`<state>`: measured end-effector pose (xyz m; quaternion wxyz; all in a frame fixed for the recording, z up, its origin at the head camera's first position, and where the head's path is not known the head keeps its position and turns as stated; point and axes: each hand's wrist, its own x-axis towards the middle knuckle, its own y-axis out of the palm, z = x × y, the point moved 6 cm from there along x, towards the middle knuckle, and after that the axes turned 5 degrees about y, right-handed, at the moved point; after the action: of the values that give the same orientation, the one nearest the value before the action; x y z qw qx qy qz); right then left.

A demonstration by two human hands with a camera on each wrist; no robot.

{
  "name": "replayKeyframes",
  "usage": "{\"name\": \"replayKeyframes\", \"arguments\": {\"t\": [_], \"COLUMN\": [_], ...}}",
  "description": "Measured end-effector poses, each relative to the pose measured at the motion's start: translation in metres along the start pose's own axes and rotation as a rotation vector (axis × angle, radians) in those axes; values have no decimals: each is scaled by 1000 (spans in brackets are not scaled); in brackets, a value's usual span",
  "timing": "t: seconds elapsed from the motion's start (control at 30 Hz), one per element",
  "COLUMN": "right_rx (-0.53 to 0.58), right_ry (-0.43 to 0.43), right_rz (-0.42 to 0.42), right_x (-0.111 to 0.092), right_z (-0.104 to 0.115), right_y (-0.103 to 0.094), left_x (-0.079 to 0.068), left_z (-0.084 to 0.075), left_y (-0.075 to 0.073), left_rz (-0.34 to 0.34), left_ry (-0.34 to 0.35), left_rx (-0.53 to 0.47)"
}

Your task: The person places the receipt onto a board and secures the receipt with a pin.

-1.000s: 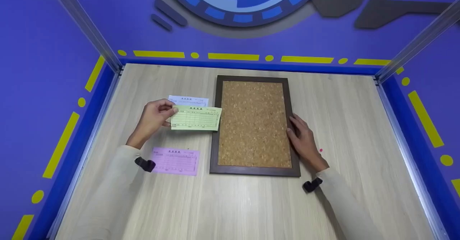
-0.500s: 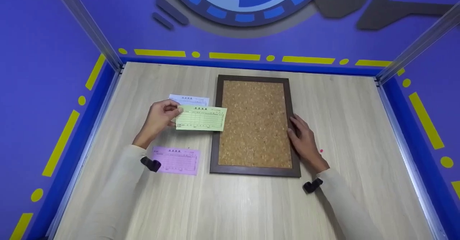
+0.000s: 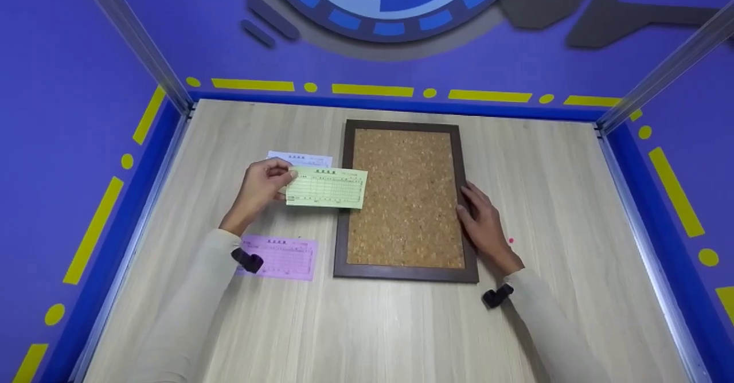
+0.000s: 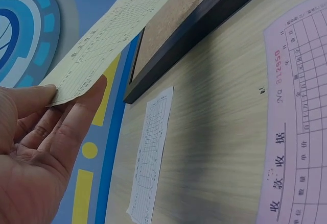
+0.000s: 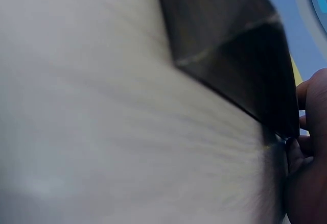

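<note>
The green slip is held up over the left edge of the corkboard, clamped between thumb and fingers of the left hand. The right hand, thumb and fingers apart, touches the board's right side. At left, a pink slip lies near, a whitish slip far.

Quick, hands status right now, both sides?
Left hand: closed, pinching the green slip by its left end.
Right hand: touching the right side of the corkboard; whether it grips cannot be told.

The left fingers pinch against the thumb; the right fingers point forward and leftward.
</note>
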<state>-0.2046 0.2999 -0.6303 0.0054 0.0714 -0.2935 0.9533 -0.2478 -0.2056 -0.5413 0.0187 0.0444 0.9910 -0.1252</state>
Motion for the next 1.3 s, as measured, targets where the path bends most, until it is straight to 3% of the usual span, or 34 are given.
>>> {"name": "replayKeyframes", "arguments": {"t": [0.73,1.03,1.3], "right_rx": [22,-24,-67], "right_ry": [67,63,-7], "right_rz": [43,50,9], "right_x": [-2,2,8], "right_z": [-1,7,27], "right_y": [1,0,-3], "left_x": [-2,0,4], "left_z": [4,-1,-8], "left_y": [11,17,24], "left_rz": [6,1,17], "left_ry": [13,17,50], "left_rx": [-59,-43,-51]}}
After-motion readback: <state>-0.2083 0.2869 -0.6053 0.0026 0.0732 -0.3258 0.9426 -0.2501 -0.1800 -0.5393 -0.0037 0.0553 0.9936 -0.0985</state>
